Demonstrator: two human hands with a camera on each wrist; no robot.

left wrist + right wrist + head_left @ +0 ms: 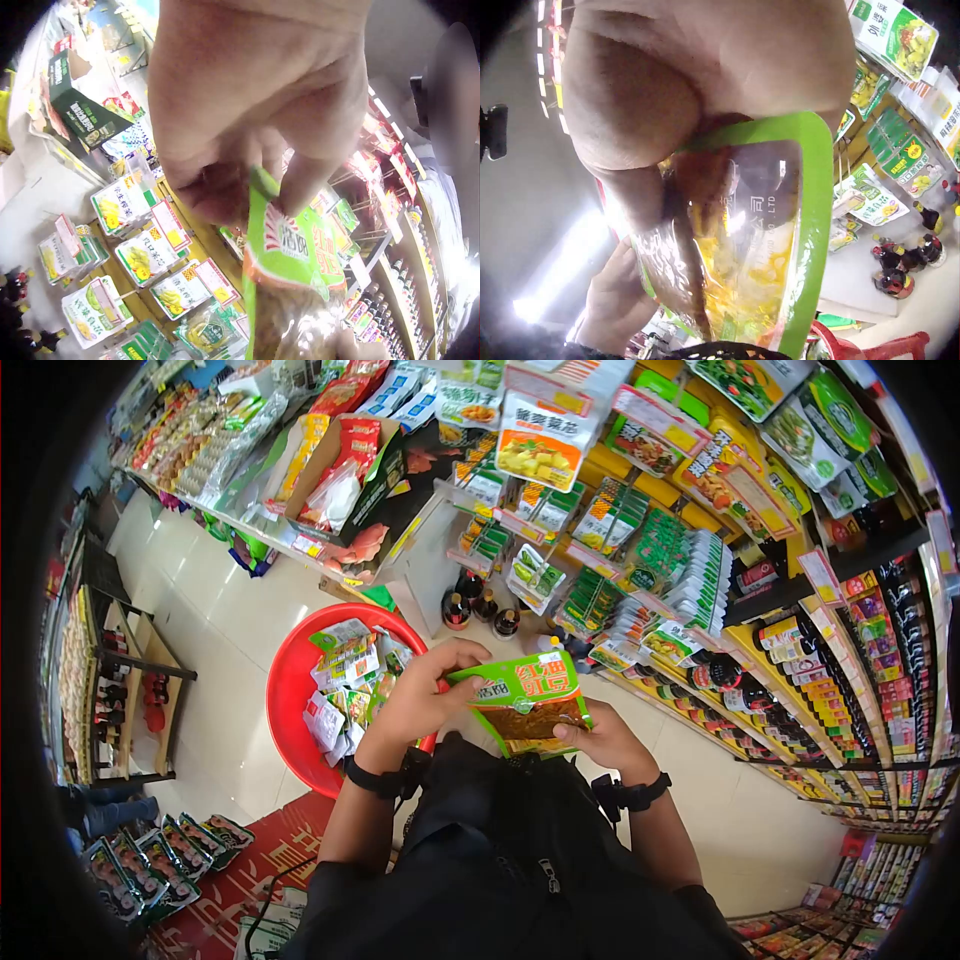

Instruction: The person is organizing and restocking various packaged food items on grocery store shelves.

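Both hands hold a green-edged food packet (528, 708) in front of the body, with a clear window showing brown contents. My left hand (425, 695) pinches its upper left corner between thumb and fingers. At the lower right edge my right hand (612, 742) grips it, thumb on the printed face and fingers behind. In the left wrist view the packet (289, 259) hangs from the left hand's pinch. The right wrist view shows the clear back of the packet (742, 247), with yellow-orange contents partly visible through it.
Left of the body, a red tub (285, 695) holds several loose packets (345, 660). Hanging pickle packets (545, 445) and shelves of jars (790, 650) line the right. Dark bottles (482, 607) stand on the floor ahead. A low wooden rack (130, 690) stands at far left.
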